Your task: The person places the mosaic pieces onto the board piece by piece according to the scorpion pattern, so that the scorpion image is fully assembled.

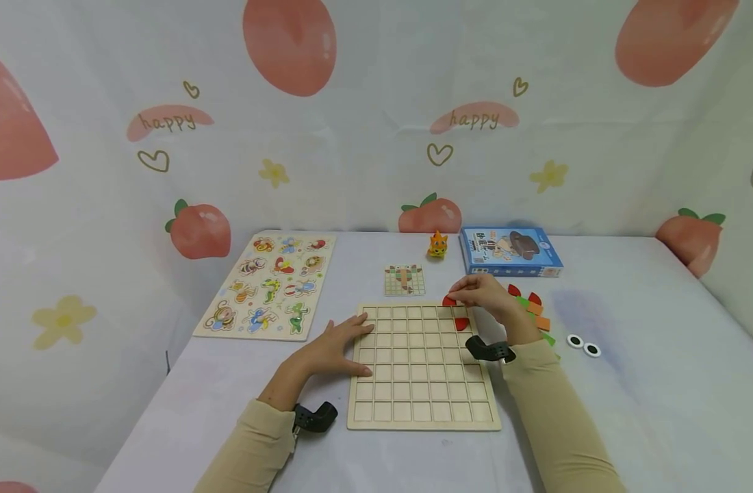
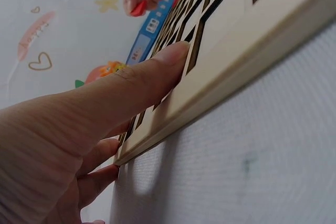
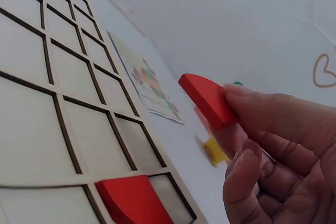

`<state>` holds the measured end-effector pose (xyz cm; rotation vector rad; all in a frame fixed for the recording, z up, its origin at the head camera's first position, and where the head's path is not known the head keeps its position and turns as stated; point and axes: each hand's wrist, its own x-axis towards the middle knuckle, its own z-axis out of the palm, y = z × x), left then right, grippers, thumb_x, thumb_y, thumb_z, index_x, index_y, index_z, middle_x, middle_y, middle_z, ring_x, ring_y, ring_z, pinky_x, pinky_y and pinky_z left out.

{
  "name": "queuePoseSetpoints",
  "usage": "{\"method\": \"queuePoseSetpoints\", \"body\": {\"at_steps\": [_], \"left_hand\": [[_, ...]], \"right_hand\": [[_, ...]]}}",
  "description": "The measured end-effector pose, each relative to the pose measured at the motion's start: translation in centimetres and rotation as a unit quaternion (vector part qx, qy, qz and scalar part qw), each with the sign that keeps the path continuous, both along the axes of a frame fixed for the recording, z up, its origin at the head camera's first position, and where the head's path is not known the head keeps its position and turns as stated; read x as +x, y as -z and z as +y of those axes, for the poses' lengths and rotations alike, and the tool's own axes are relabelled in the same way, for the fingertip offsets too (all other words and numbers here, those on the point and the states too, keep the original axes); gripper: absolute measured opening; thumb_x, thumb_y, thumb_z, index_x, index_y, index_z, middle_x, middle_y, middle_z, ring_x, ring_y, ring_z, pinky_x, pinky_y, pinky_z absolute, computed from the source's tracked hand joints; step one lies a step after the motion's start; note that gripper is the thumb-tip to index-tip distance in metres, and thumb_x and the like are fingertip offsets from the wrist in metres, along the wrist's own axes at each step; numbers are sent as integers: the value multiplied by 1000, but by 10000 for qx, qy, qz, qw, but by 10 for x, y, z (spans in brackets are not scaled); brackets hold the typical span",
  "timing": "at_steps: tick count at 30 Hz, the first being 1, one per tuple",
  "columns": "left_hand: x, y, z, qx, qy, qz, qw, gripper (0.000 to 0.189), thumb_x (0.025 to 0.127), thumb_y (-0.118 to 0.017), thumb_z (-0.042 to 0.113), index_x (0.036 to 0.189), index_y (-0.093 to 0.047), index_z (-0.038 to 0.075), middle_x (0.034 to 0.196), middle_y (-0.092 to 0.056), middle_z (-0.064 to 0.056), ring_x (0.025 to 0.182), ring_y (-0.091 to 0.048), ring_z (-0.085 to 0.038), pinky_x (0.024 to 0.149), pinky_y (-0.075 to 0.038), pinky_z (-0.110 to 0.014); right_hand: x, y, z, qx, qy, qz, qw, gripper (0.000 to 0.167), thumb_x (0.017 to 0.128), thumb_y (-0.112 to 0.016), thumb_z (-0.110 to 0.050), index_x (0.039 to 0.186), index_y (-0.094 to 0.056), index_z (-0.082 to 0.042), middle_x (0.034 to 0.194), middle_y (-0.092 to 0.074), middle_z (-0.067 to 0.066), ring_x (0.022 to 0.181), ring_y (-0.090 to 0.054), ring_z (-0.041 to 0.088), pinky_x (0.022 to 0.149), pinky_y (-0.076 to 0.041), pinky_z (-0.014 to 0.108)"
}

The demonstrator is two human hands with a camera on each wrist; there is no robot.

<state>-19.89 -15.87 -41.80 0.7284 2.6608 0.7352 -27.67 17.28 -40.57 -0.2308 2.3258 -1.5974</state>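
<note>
A pale wooden grid board point(image 1: 424, 425) lies flat on the table. My left hand point(image 1: 335, 349) rests along its left edge with spread fingers, the thumb point(image 2: 170, 56) on top of the frame. With thumb and fingers my right hand point(image 1: 487, 296) pinches a red quarter-round block point(image 3: 207, 98), held above the board's far edge. Another red quarter-round block point(image 3: 134, 198) sits in the grid near the far right corner. Beyond the board lies a small printed pattern card point(image 1: 404, 280). Partly behind my right wrist are several red, green and orange blocks point(image 1: 542, 323).
Two round eye pieces point(image 1: 583, 346) lie right of the blocks. At the back stand an orange toy figure point(image 1: 437, 245) and a blue box point(image 1: 511, 251). A picture puzzle board point(image 1: 262, 287) lies on the left. A printed cloth point(image 1: 364, 157) hangs behind the table.
</note>
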Motion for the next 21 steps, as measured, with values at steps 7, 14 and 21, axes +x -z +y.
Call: {"method": "queuePoseSetpoints", "body": {"at_steps": [7, 14, 21], "left_hand": [[0, 1, 0, -14, -28, -26, 10000, 85, 72, -77, 43, 142, -40, 13, 156, -19, -7, 144, -16, -28, 116, -2, -57], [0, -1, 0, 24, -8, -5, 10000, 84, 73, -77, 43, 142, -40, 13, 156, -20, -7, 145, -15, -28, 116, -1, -57], [0, -2, 0, 29, -2, -16, 10000, 84, 73, -77, 42, 142, -40, 12, 156, -20, -8, 145, -15, -28, 116, -2, -57]], "right_hand": [[-1, 9, -7, 42, 107, -5, 9999, 21, 87, -65, -16, 98, -64, 2, 70, -63, -8, 58, -47, 10, 58, -45, 23], [0, 11, -12, 199, 224, -92, 9995, 24, 86, -67, -15, 101, -65, 4, 67, -61, -7, 55, -44, 10, 53, -42, 22], [1, 13, -12, 315, 114, -64, 9994, 23, 86, -67, -15, 98, -66, 5, 66, -60, -5, 55, -47, 11, 54, -44, 22]]}}
